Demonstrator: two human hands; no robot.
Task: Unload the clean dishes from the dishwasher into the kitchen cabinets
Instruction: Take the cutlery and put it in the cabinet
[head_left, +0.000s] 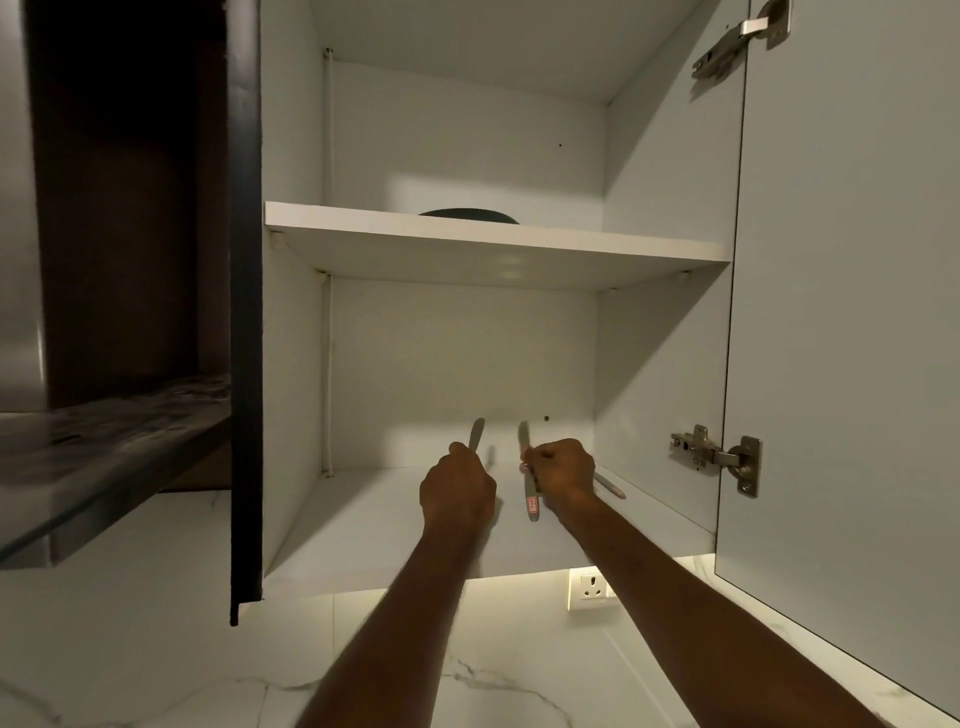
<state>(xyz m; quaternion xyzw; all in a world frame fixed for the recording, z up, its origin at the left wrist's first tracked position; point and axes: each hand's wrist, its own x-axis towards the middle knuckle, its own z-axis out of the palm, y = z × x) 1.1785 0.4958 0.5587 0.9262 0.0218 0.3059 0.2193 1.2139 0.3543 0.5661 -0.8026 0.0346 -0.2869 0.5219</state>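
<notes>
Two bare arms reach up into an open white wall cabinet (660, 364), and every place below is given relative to its lower shelf (374, 525). The left hand (457, 493) hovers just above the middle of that shelf, fingers curled round the handle of a table knife (476, 434) whose blade points up and toward the back wall. The right hand (563, 467), just beside it to the right, is also closed in a fist around cutlery: one knife (525, 441) rises from the top of the fist, its handle end with a small red label showing below, and a second handle (609, 486) sticks out to the right, low over the shelf. Exactly how many pieces the right hand holds cannot be told.

On the upper shelf, above, the dark rim of a dish (469, 215) shows.

The step in hand looks like putting cutlery away. Next, both hands likely need to lower, lay the knives flat on the shelf, and release.
</notes>
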